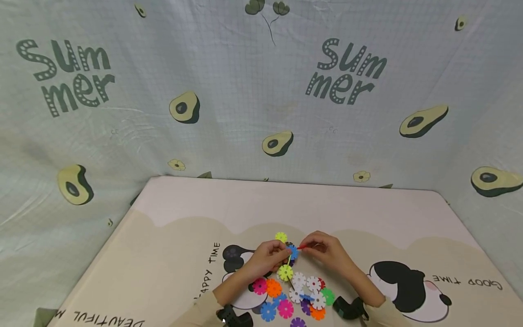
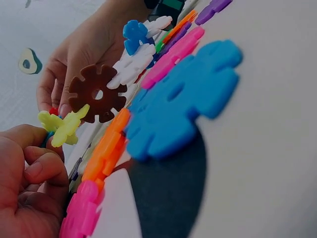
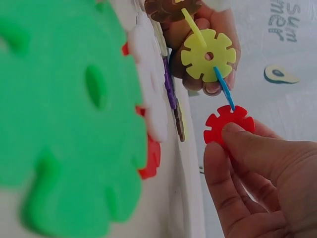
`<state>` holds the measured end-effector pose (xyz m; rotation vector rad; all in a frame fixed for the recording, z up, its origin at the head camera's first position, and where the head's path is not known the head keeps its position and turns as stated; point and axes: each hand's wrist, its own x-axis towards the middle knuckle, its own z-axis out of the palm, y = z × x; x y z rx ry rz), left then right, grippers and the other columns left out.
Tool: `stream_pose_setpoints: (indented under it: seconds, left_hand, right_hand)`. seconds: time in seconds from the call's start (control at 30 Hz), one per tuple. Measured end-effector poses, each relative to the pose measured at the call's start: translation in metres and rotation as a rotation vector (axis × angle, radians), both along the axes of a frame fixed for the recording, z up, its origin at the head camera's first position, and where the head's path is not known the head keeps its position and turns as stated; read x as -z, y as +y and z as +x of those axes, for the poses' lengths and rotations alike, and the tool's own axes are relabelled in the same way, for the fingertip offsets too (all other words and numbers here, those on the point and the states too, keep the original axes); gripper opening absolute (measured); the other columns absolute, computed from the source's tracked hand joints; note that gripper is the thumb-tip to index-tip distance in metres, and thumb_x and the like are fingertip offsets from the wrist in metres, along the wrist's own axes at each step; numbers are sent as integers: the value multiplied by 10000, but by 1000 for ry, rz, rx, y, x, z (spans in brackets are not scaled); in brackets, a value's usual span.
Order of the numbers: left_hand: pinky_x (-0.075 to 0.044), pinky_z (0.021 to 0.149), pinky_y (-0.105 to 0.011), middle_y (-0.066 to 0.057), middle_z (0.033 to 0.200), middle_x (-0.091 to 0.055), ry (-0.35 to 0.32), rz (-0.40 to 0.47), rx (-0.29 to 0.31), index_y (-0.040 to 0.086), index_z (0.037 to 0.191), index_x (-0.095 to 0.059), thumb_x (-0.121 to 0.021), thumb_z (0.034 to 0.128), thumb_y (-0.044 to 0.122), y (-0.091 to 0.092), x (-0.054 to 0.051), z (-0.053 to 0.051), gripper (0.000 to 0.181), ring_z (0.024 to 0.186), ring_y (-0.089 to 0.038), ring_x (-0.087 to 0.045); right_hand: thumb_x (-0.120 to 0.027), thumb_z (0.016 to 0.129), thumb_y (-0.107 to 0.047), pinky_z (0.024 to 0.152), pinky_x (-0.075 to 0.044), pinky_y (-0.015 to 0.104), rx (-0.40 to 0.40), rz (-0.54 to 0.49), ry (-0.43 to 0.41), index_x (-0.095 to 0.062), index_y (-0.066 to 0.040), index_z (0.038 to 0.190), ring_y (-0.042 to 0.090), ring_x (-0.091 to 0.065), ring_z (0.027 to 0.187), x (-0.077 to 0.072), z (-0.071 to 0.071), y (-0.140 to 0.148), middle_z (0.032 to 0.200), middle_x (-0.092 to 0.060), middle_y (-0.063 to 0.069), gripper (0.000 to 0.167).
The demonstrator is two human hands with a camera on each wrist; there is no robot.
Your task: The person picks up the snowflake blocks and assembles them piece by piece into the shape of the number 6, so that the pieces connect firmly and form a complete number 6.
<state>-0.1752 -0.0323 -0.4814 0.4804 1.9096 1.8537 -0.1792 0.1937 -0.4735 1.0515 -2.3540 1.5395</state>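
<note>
My left hand pinches a joined chain of notched flower-shaped plastic discs. In the right wrist view a yellow disc of that chain lies in front of the left fingers, with a brown disc above it. A blue disc, seen edge-on, juts from the yellow one. My right hand pinches a red disc between thumb and fingers. The red disc's upper edge meets the tip of the blue one; whether their slots interlock, I cannot tell. In the head view both hands are raised close together above the table.
Loose discs cover the near middle of the table: orange, blue, pink, green and several white. A yellow-green disc lies beyond the hands. The table mat has printed dogs and words.
</note>
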Motion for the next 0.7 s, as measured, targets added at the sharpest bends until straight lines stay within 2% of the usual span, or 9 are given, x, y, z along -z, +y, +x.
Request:
stream_pose_setpoints:
  seconds: [0.17,0.4,0.5,0.7]
  left_hand:
    - [-345,478,-169,-17,715,-536,12,-18,-5,-91,977,-567,-569,983,122,0,0,1,213,507,-77,-356]
    - [-362,492,-160,-11,726,-537,17,-27,-15,-87,984,-567,-560,990,128,0,1,1,215,527,-83,-375]
    - [-373,497,-159,-5,730,-543,22,-36,-29,-82,987,-578,-563,991,141,1,1,1,223,536,-86,-389]
    - [-387,504,-163,-1,723,-546,43,-48,-38,-82,979,-594,-570,988,146,0,1,1,229,535,-76,-402]
  right_hand:
    - [-666,843,97,743,-542,230,-33,16,35,-714,-38,968,154,-623,878,2,-2,1,940,-671,118,190]
    - [-678,808,140,739,-543,212,11,-11,19,-698,13,980,136,-665,837,0,0,-1,920,-690,154,215]
    - [-666,799,167,753,-533,193,-7,-20,31,-708,6,964,117,-651,837,0,-2,0,907,-692,146,234]
    - [-672,827,103,697,-529,190,-38,-27,46,-719,16,942,141,-638,757,4,-6,1,857,-689,149,151]
